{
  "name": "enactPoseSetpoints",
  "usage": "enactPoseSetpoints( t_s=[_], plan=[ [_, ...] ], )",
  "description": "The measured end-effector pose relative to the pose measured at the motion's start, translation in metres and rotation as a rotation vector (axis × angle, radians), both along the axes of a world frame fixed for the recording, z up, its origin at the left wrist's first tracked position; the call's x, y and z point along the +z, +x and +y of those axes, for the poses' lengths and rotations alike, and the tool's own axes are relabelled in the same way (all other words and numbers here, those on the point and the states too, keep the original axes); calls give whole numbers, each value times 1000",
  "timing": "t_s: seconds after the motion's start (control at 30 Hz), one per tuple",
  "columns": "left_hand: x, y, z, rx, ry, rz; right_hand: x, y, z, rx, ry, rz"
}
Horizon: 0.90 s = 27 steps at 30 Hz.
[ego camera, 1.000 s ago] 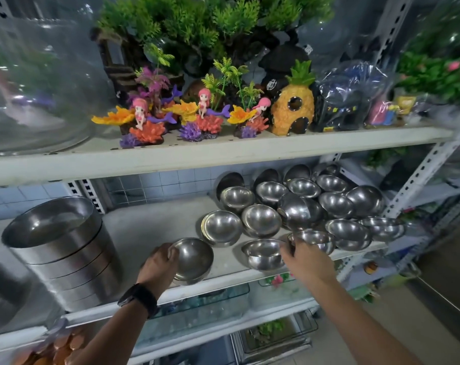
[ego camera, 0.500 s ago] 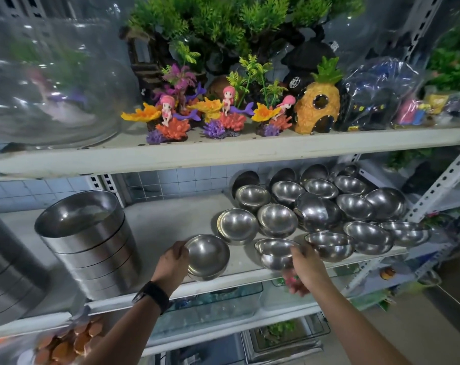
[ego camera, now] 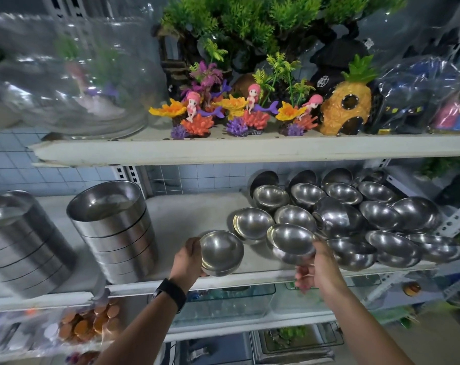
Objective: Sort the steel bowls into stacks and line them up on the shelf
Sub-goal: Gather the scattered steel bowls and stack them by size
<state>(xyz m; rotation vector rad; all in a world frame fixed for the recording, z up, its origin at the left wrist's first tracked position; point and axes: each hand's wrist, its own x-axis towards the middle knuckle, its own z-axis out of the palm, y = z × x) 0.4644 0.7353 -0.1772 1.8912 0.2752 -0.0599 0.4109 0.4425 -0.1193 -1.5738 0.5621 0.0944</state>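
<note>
Presently, left to right: left hand point(ego camera: 188, 259) grips a steel bowl point(ego camera: 221, 252) at the front edge of the shelf point(ego camera: 184, 214) — a slip could tip it off; right hand point(ego camera: 318, 270) holds a second bowl point(ego camera: 292, 242), tilted, just beside the loose bowls point(ego camera: 355, 214) — a knock might set those rolling.

Roughly eighteen small steel bowls point(ego camera: 252, 222), two stacks of large steel tubs point(ego camera: 113, 227), three mermaid figurines point(ego camera: 252, 97), one pineapple house point(ego camera: 347, 106), one big glass fishbowl point(ego camera: 73, 75)

text scan | I read no words, numbers or brands | white tag point(ego camera: 369, 44) on the black ornament point(ego camera: 336, 56): too blurred
</note>
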Motion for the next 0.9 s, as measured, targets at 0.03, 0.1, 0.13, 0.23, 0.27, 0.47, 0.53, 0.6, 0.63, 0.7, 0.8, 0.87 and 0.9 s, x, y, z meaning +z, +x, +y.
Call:
enactPoseSetpoints(
  t_s=[0.03, 0.1, 0.13, 0.23, 0.27, 0.47, 0.53, 0.6, 0.63, 0.7, 0.8, 0.87, 0.9],
  plan=[
    [0, -2, 1, 7, 1, -6, 4, 1, 3, 27, -24, -27],
    [1, -4, 1, 17, 0, -9, 12, 6, 10, 56, -57, -85],
    [2, -5, 1, 22, -3, -2, 15, 9, 14, 72, -76, -110],
    [7, -9, 1, 32, 17, 4, 20, 22, 28, 128, -130, -146],
    [8, -9, 2, 39, 23, 2, 21, 26, 33, 144, -141, -164],
    [7, -11, 10, 66, 73, -4, 28, 35, 66, 264, -170, -271],
    [5, -12, 14, 48, 108, -5, 25, 40, 75, 285, -170, -269],
    [3, -13, 19, 53, 113, -7, 21, 44, 83, 304, -171, -269],
    [1, -14, 21, 55, 116, -11, 19, 46, 87, 318, -162, -266],
    [1, -14, 25, 59, 112, -17, 14, 50, 96, 353, -145, -263],
    [3, -17, 29, 80, 111, -32, 8, 53, 109, 409, -152, -249],
    [2, -18, 32, 49, 206, -64, 4, 55, 117, 423, -139, -231],
    [1, -19, 33, 25, 273, -85, 2, 54, 120, 429, -134, -223]
  ],
)
